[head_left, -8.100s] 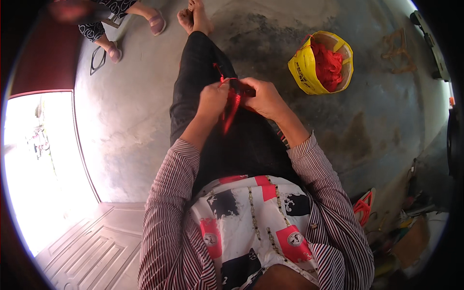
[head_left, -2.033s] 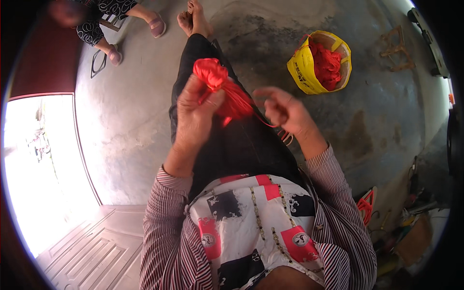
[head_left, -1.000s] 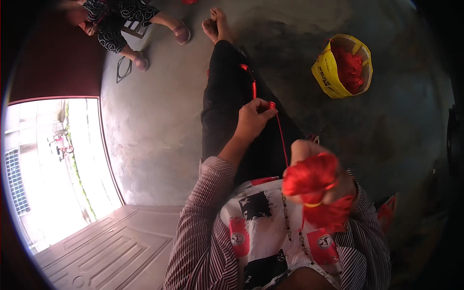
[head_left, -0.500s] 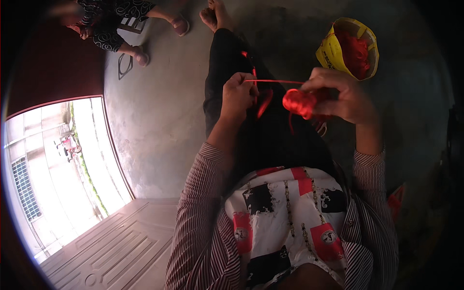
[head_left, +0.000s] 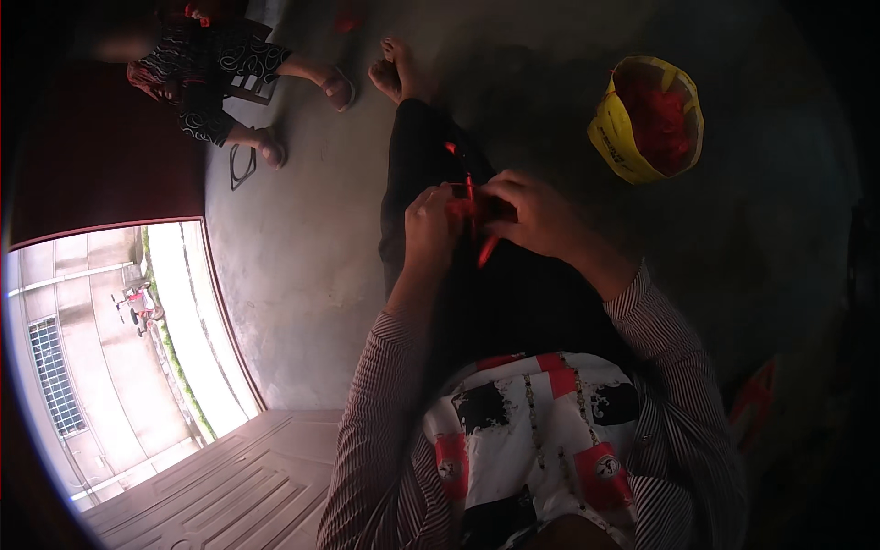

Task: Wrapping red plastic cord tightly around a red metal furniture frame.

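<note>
Over my dark trousers [head_left: 513,302] both hands are close together around red cord. My left hand [head_left: 429,227] is closed, pinching the red cord [head_left: 470,186] near its fingertips. My right hand [head_left: 536,213] curls from the other side around a bundle of red cord [head_left: 495,209], mostly hidden by its fingers and blurred. A red strand runs up toward my knee, where a small red piece [head_left: 450,147] shows. Below the hands hangs a short red end [head_left: 487,250].
A yellow bag [head_left: 621,137] filled with red material [head_left: 662,124] stands on the floor at the right. At the upper left another person sits, legs [head_left: 307,69] stretched out. A bright doorway [head_left: 119,348] lies left, beside a panelled door [head_left: 238,477].
My right hand has moved left with the cord bundle and now meets my left hand. The strand stretched between them no longer spans a gap. The whole view has shifted slightly.
</note>
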`<action>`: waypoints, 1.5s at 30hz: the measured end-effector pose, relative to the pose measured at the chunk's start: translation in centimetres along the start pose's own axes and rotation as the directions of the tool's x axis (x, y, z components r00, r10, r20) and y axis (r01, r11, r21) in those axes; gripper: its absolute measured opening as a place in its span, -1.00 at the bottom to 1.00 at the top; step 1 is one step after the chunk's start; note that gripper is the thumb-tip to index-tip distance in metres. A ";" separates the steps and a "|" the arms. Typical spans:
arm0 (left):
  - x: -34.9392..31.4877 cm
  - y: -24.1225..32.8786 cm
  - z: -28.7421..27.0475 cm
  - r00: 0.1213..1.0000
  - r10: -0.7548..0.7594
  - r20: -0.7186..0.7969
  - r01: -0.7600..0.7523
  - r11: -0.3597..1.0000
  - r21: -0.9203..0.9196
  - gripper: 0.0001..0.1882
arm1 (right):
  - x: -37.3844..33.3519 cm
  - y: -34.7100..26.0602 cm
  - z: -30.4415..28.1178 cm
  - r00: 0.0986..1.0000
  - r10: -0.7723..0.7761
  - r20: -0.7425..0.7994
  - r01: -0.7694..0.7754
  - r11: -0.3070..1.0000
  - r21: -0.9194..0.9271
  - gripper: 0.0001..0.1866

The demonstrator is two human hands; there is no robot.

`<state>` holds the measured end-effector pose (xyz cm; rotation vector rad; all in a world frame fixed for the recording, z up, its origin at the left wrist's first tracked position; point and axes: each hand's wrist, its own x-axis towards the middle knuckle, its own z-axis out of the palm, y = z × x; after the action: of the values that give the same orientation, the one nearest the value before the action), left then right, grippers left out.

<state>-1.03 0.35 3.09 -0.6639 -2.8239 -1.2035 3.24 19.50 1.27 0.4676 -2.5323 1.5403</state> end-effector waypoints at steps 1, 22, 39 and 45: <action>0.1 0.8 0.0 0.885 -0.398 0.239 0.465 0.762 -0.452 -0.84 | 0.3 -0.5 -0.1 0.996 -0.069 0.056 0.076 0.986 -0.146 -0.69; -2.9 1.3 1.4 0.507 -0.582 0.636 0.806 0.058 -0.589 -0.48 | -18.0 3.0 -11.4 0.757 0.619 -0.210 0.239 0.038 0.970 -0.64; -7.9 -1.6 2.3 0.776 -0.496 0.390 0.573 0.294 -0.765 -0.62 | -9.1 -1.4 0.2 0.790 0.544 0.282 -0.288 -0.076 0.955 -0.66; -7.9 -1.3 2.9 0.822 -0.431 0.371 0.523 0.317 -0.791 -0.68 | -8.5 -2.6 -0.5 0.778 0.553 0.299 -0.307 -0.081 0.948 -0.66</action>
<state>6.17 -1.46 -1.14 0.2883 -2.2685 -2.8673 12.08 20.42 1.37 -0.5752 -0.9323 3.2449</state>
